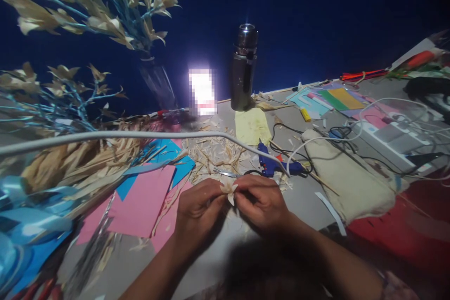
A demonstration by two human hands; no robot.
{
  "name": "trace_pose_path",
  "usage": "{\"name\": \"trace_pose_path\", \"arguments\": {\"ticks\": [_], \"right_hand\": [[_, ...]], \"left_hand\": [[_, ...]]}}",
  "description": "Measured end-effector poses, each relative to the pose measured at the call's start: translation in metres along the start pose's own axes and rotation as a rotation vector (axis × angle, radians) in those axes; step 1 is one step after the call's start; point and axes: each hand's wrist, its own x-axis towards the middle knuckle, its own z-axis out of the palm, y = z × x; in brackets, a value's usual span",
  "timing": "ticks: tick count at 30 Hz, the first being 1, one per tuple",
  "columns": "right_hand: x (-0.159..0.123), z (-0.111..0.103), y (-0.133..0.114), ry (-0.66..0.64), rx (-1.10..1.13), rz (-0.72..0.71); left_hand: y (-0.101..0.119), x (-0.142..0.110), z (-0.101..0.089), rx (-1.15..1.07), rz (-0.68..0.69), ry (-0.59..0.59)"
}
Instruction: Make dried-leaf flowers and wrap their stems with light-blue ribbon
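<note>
My left hand point(197, 208) and my right hand point(262, 201) meet over the grey table point(305, 197), both pinched on a small pale dried-husk flower point(229, 188) held between the fingertips. Just beyond the hands lie scissors point(228, 173) and a blue glue gun point(270, 161). A heap of husk scraps point(211, 147) sits behind them.
Pink paper point(140, 201) and blue paper point(165, 157) lie at left beside husk strips and blue ribbon. A steel flask point(243, 68), a glass vase of husk flowers point(154, 79), a yellow sheet point(251, 126), a cream cloth point(346, 180), a power strip point(390, 133) with cables and coloured sheets stand further back.
</note>
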Motion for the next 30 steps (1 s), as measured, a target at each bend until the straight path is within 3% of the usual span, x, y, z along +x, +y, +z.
{"name": "trace_pose_path", "arguments": {"ticks": [5,11,13,23,30], "right_hand": [[0.003,-0.002,-0.001,-0.031,-0.052,0.057],[0.006,-0.003,-0.008,-0.011,0.002,0.199],[0.006,-0.003,-0.009,-0.014,0.014,0.217],[0.004,-0.004,-0.01,-0.016,0.033,0.23],[0.004,-0.004,-0.008,-0.016,0.04,0.138]], "left_hand": [[0.001,0.003,0.005,-0.012,-0.018,0.029],[0.002,0.002,0.008,-0.138,-0.293,0.066],[0.003,0.002,0.007,-0.153,-0.317,0.076],[0.001,-0.001,0.008,-0.047,-0.154,0.04],[0.003,-0.001,0.006,0.038,0.023,0.036]]}}
